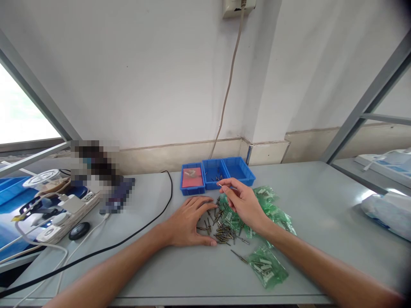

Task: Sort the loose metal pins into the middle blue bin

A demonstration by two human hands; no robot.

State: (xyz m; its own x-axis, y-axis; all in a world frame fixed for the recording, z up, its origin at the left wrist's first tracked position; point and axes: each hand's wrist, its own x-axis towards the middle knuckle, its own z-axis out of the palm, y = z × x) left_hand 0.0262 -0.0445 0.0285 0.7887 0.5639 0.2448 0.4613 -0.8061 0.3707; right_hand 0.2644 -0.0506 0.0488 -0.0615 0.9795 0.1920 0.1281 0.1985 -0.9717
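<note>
My left hand [189, 220] lies on the table with its fingers apart, curved around the left side of a loose pile of small metal pins [223, 233]. The pins have thin shafts and thicker collars. My right hand [242, 201] is raised above the pile, thumb and forefinger pinched on a thin metal pin [220, 185] whose tip shows. Just beyond it stands a blue divided bin [212, 185] with several pins in its left compartment. Green plastic bags [279, 218] with metal parts lie under and beside my right forearm. One more green bag [268, 267] sits nearer the front edge.
A smaller blue tray [193, 191] with a pink insert and a small clear packet adjoins the bin. A black cable [141, 233] crosses the table at left, near a power strip [69, 216] and a round black object [79, 231]. A plastic-wrapped pack [388, 214] lies far right.
</note>
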